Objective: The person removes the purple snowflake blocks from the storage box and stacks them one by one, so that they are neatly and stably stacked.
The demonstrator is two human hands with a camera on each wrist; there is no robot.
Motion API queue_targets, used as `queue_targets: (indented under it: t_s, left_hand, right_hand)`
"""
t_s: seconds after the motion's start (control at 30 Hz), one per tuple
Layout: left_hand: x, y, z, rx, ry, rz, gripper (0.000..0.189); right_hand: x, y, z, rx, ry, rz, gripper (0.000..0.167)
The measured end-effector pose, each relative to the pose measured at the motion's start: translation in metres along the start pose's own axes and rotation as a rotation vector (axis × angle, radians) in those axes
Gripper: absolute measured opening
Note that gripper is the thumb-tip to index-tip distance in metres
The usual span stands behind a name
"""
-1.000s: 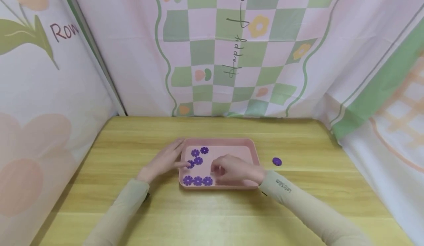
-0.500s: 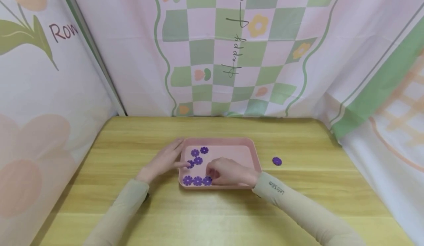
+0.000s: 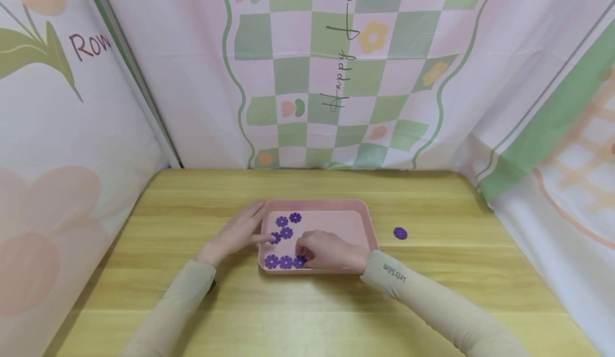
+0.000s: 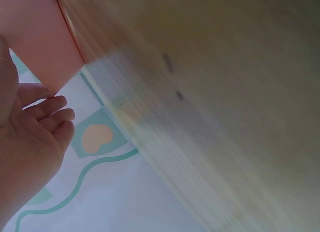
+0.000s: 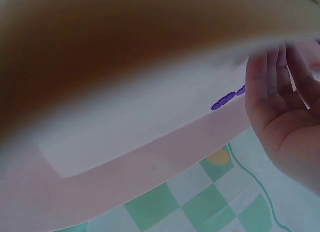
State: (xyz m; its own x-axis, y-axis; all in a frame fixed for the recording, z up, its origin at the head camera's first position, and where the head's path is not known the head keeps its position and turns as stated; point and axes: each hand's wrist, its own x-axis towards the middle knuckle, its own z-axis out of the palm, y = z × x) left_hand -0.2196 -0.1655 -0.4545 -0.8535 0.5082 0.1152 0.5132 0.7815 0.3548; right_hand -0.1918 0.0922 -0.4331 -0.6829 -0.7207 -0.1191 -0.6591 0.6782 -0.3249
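In the head view a shallow pink tray (image 3: pixel 326 205) lies on the table, with purple flower-shaped discs inside. Its left wall is held by my left hand (image 3: pixel 235 235), fingers along the outside and thumb reaching over the rim onto a purple disc (image 3: pixel 275 238). My right hand (image 3: pixel 326 249) is inside the tray, fingers curled down at the right end of a front row of discs (image 3: pixel 285 262). It pinches the end flower-shaped disc (image 3: pixel 299 261), partly hidden by the fingertips. The left wrist view shows the left fingers (image 4: pixel 54 112) against the tray's outer wall (image 4: pixel 45 37).
One loose purple disc (image 3: pixel 400 233) lies on the wooden table (image 3: pixel 432 303) to the right of the tray. More discs (image 3: pixel 286 232) lie in the tray's back left part. Printed curtains (image 3: pixel 202 106) surround the table at the back and both sides.
My right hand has moved a little left, onto the end of the front row, and now covers part of its last disc. My left hand stays at the tray's left wall.
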Motion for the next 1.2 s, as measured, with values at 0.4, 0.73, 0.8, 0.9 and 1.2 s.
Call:
queue_targets:
  t_s: [0.4, 0.73, 0.8, 0.9, 1.2]
  left_hand:
    - [0.0001, -0.0008, 0.0007, -0.012, -0.009, -0.012, 0.1]
    - [0.0004, -0.0008, 0.0013, -0.002, -0.006, -0.004, 0.1]
    - [0.0004, -0.0008, 0.0013, -0.006, -0.01, -0.009, 0.1]
    - [0.0008, -0.0012, 0.0013, -0.01, -0.016, -0.016, 0.1]
    - [0.0013, -0.0017, 0.0018, -0.001, -0.012, -0.01, 0.1]
  right_hand:
    - [0.0001, -0.0036, 0.0026, -0.004, 0.01, 0.001, 0.022]
    - [-0.0009, -0.0058, 0.0013, -0.016, 0.003, 0.015, 0.021]
    - [-0.0012, -0.0056, 0.0012, -0.024, 0.006, 0.018, 0.021]
    - [-0.0019, -0.0048, 0.0013, -0.04, 0.012, 0.032, 0.02]
    - [-0.0054, -0.0011, 0.0005, -0.071, 0.03, 0.038, 0.017]
